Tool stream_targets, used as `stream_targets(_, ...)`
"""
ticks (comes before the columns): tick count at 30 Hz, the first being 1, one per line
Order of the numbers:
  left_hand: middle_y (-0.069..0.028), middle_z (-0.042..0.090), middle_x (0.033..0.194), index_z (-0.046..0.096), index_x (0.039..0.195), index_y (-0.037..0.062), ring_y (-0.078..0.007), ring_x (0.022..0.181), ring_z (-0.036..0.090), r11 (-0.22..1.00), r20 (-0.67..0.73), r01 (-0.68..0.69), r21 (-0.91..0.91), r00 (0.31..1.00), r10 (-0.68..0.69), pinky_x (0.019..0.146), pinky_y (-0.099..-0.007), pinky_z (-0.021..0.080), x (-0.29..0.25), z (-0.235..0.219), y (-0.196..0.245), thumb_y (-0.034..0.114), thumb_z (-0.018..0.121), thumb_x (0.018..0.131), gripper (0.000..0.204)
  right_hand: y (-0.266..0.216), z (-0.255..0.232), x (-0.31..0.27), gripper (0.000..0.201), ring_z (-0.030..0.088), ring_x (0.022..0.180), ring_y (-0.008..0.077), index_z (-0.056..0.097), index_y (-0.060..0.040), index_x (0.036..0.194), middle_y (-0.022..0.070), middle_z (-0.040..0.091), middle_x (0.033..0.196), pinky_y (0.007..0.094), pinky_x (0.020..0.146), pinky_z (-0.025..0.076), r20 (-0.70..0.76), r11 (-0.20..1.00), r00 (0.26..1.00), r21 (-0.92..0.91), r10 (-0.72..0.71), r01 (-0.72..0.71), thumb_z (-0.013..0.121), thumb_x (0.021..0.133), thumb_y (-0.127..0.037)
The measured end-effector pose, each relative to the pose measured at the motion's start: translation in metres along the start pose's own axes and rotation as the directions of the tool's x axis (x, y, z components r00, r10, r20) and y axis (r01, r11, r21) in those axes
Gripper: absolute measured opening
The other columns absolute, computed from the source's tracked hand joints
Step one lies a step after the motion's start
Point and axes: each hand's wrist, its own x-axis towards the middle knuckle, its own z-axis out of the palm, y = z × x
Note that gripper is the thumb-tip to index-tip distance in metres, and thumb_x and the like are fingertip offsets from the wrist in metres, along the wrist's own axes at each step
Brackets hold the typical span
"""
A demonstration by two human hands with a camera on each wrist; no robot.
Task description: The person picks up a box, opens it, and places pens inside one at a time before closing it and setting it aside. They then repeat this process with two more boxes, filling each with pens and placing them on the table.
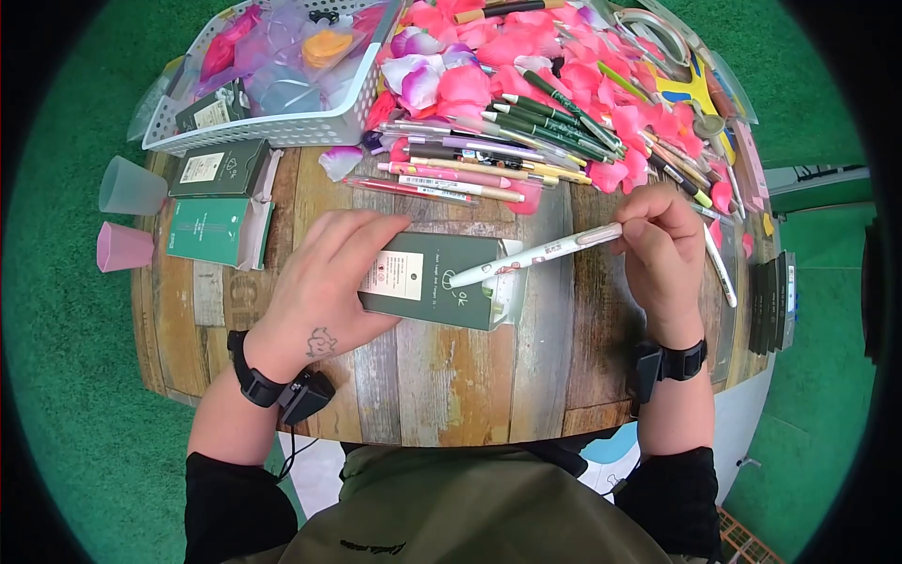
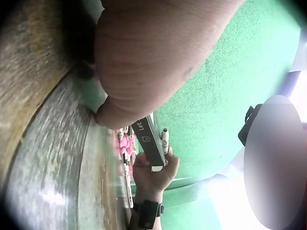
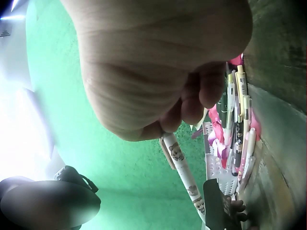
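Note:
My left hand (image 1: 329, 277) grips a dark green flat box (image 1: 427, 291) by its left end, low over the wooden table. White "ok" lettering and a pale label mark its upper face, and its right end stands open with pale flaps. Between thumb and fingers my right hand (image 1: 665, 263) pinches one end of a white pen (image 1: 554, 250) with small cartoon animal prints. The pen slants across above the box, its far tip over the lettering. In the right wrist view the pen (image 3: 180, 165) runs from the fingers toward the box (image 3: 214, 203).
Several pens (image 1: 451, 179) lie beyond the box among pink petals (image 1: 465, 89). A white basket (image 1: 348, 122) of bags stands back left, beside two green boxes (image 1: 216, 230) and two cups (image 1: 132, 188). Dark boxes (image 1: 772, 301) stand at the right edge; another white pen (image 1: 722, 268) lies nearby.

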Motion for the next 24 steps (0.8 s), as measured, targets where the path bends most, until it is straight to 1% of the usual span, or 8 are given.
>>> stream_targets(3, -0.0146, 0.064, 0.125, 0.063, 0.136, 0.0063, -0.0383, 0.116, 0.061, 1.0, -0.005, -0.002, -0.002, 1.0, 0.002, 0.101, -0.0468, 0.051, 0.0, 0.001, -0.001, 0.011, 0.088, 0.065, 0.075, -0.001, -0.002, 0.0, 0.009, 0.06, 0.073, 0.0081, 0.07, -0.0018, 0.099, 0.0015, 0.067, 0.085, 0.0236, 0.068, 0.047, -0.008, 1.0, 1.0, -0.005, -0.013, 0.013, 0.063, 0.093, -0.002)
stream_targets(6, -0.0171, 0.064, 0.125, 0.062, 0.135, 0.0041, -0.0398, 0.116, 0.061, 1.0, 0.002, -0.007, -0.002, 1.0, 0.007, 0.101, -0.0471, 0.051, 0.0, 0.0, -0.001, 0.01, 0.087, 0.067, 0.073, 0.001, -0.007, 0.002, 0.009, 0.06, 0.072, 0.0082, 0.07, -0.0015, 0.099, 0.0015, 0.067, 0.086, 0.0237, 0.068, 0.048, -0.04, 1.0, 0.999, 0.023, -0.014, 0.015, 0.063, 0.093, -0.001)
stream_targets(12, -0.017, 0.064, 0.126, 0.062, 0.135, 0.0043, -0.0396, 0.117, 0.062, 1.0, 0.009, 0.001, 0.004, 1.0, -0.001, 0.101, -0.0471, 0.051, 0.0, -0.001, 0.0, 0.011, 0.087, 0.067, 0.073, 0.002, -0.012, 0.004, 0.01, 0.06, 0.073, 0.0082, 0.069, -0.0013, 0.098, 0.0018, 0.067, 0.088, 0.0241, 0.069, 0.048, -0.048, 0.998, 0.999, 0.066, -0.008, 0.011, 0.061, 0.092, -0.001)
stream_targets(15, -0.017, 0.064, 0.126, 0.062, 0.135, 0.0043, -0.0395, 0.117, 0.062, 1.0, 0.015, 0.005, 0.008, 1.0, -0.005, 0.101, -0.047, 0.051, 0.0, -0.001, 0.0, 0.011, 0.087, 0.067, 0.073, 0.003, -0.013, 0.004, 0.01, 0.06, 0.074, 0.0086, 0.069, -0.0013, 0.098, 0.0022, 0.067, 0.089, 0.0245, 0.068, 0.048, -0.047, 0.998, 0.999, 0.055, -0.02, 0.022, 0.061, 0.092, -0.001)
stream_targets(18, -0.0145, 0.063, 0.125, 0.062, 0.138, 0.0073, -0.0385, 0.116, 0.06, 1.0, 0.0, 0.0, 0.006, 1.0, 0.0, 0.101, -0.0468, 0.051, -0.001, 0.0, -0.001, 0.011, 0.087, 0.065, 0.077, 0.003, -0.013, 0.005, 0.011, 0.059, 0.074, 0.0091, 0.069, -0.0011, 0.098, 0.0026, 0.067, 0.09, 0.0246, 0.068, 0.048, -0.039, 0.997, 0.999, 0.074, -0.028, 0.031, 0.06, 0.091, -0.001)
stream_targets(24, -0.0145, 0.064, 0.125, 0.063, 0.137, 0.0073, -0.0385, 0.116, 0.061, 1.0, 0.002, 0.003, 0.008, 1.0, -0.003, 0.101, -0.0467, 0.052, -0.001, 0.0, -0.001, 0.01, 0.087, 0.065, 0.077, 0.004, -0.015, 0.005, 0.011, 0.06, 0.075, 0.0094, 0.069, -0.0011, 0.098, 0.0028, 0.067, 0.09, 0.0248, 0.068, 0.048, -0.039, 0.998, 0.999, 0.061, -0.026, 0.029, 0.06, 0.091, -0.001)
